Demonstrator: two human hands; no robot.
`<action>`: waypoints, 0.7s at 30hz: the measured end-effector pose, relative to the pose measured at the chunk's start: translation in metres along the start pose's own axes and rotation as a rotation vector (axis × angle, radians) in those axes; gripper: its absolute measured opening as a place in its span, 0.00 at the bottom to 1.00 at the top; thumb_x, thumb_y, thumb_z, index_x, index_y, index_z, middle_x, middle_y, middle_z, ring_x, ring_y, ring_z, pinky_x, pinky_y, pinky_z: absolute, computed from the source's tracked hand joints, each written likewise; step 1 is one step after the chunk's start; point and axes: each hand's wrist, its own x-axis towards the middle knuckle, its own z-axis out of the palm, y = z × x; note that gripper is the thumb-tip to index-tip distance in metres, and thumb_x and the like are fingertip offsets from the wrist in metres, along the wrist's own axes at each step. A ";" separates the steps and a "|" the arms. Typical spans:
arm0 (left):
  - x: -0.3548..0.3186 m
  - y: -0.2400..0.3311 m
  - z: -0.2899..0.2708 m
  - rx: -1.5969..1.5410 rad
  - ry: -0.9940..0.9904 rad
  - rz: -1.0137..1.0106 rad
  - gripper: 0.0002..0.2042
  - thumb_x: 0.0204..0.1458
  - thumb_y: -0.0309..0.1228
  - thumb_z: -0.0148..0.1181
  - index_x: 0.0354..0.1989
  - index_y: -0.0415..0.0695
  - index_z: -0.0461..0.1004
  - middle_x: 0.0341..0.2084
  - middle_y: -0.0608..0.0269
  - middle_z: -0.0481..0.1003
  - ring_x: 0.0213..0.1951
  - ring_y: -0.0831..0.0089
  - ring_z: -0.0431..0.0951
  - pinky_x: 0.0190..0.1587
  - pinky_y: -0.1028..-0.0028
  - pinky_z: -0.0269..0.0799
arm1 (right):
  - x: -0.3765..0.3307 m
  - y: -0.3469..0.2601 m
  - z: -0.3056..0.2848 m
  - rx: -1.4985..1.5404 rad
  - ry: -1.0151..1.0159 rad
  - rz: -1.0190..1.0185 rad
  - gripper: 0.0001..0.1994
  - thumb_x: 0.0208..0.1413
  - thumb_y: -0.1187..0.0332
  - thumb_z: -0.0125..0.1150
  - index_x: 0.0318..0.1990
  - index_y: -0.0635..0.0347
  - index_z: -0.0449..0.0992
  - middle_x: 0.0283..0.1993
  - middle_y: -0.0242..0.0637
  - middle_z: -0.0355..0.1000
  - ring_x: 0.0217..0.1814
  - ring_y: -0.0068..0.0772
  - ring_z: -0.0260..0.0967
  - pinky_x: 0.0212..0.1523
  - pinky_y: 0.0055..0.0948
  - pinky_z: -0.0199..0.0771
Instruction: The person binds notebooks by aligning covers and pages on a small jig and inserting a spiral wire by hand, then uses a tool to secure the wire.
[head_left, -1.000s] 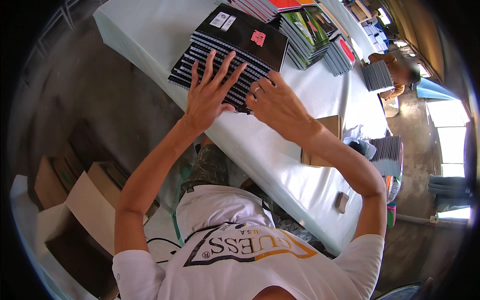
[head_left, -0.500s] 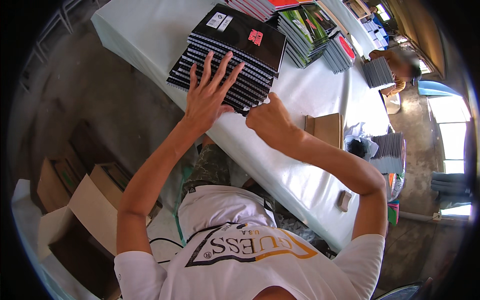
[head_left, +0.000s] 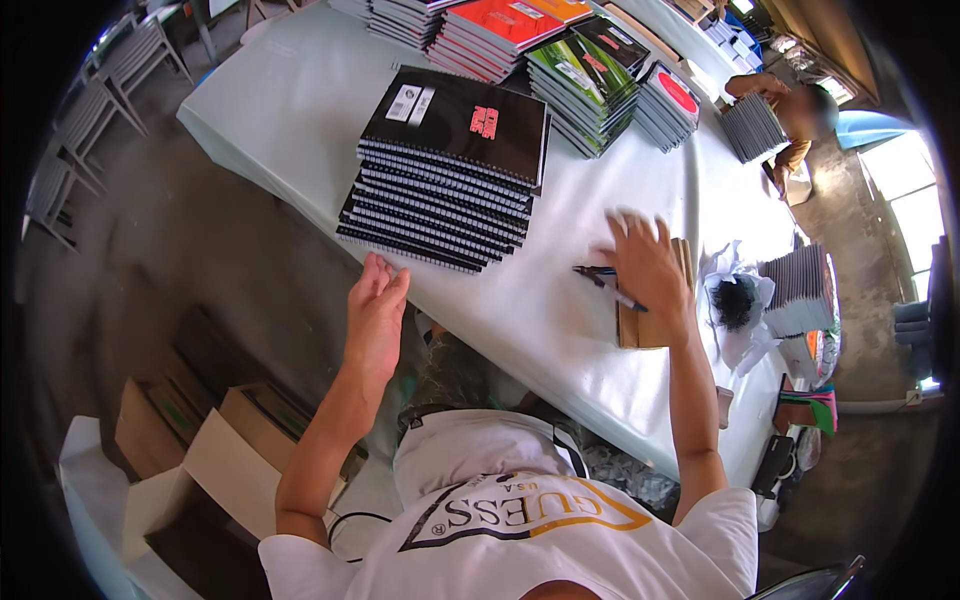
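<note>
A tall stack of black spiral-bound notebooks stands on the white-covered table, its wire spines toward me. My left hand is just off the table's near edge, below the stack's near corner. Its fingers are stretched out and it holds nothing. Farther right, my right hand is spread open and smeared by motion over a small cardboard box. Dark, slim pens show beside and under its palm; whether the hand touches them is unclear.
More notebook stacks, red, green and grey-edged, fill the far side. A person stands at the right beside a stack. Crumpled plastic and another stack sit at the right. Open cartons stand lower left.
Both hands have left the notebook stack. My left hand drew back toward me, and my right moved right to the cardboard box and spread its fingers. Pens now show under it.
</note>
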 end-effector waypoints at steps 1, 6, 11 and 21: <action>0.001 0.004 -0.003 0.007 0.019 -0.004 0.37 0.56 0.25 0.58 0.68 0.30 0.41 0.65 0.50 0.52 0.66 0.70 0.54 0.65 0.69 0.53 | 0.033 0.004 -0.003 0.089 0.171 0.016 0.23 0.59 0.55 0.55 0.54 0.62 0.69 0.52 0.46 0.71 0.57 0.44 0.67 0.58 0.49 0.59; -0.006 0.028 0.010 -0.018 0.021 -0.043 0.27 0.57 0.26 0.56 0.63 0.31 0.55 0.54 0.54 0.65 0.57 0.69 0.65 0.61 0.66 0.62 | 0.200 -0.008 -0.009 0.562 0.342 0.071 0.23 0.65 0.50 0.43 0.45 0.64 0.74 0.41 0.46 0.75 0.45 0.52 0.72 0.52 0.46 0.67; 0.012 0.031 -0.005 -0.048 -0.002 -0.178 0.20 0.58 0.30 0.56 0.57 0.34 0.63 0.49 0.56 0.69 0.53 0.67 0.70 0.60 0.65 0.64 | 0.310 -0.019 0.023 1.029 -0.416 0.084 0.41 0.60 0.32 0.32 0.50 0.66 0.73 0.54 0.51 0.69 0.57 0.39 0.67 0.59 0.38 0.63; 0.014 0.032 0.000 0.063 0.051 -0.087 0.22 0.61 0.38 0.53 0.57 0.35 0.64 0.52 0.58 0.69 0.57 0.67 0.67 0.61 0.67 0.60 | 0.284 -0.007 0.080 1.714 -0.775 0.161 0.34 0.65 0.40 0.24 0.68 0.55 0.51 0.71 0.34 0.45 0.71 0.26 0.43 0.69 0.35 0.45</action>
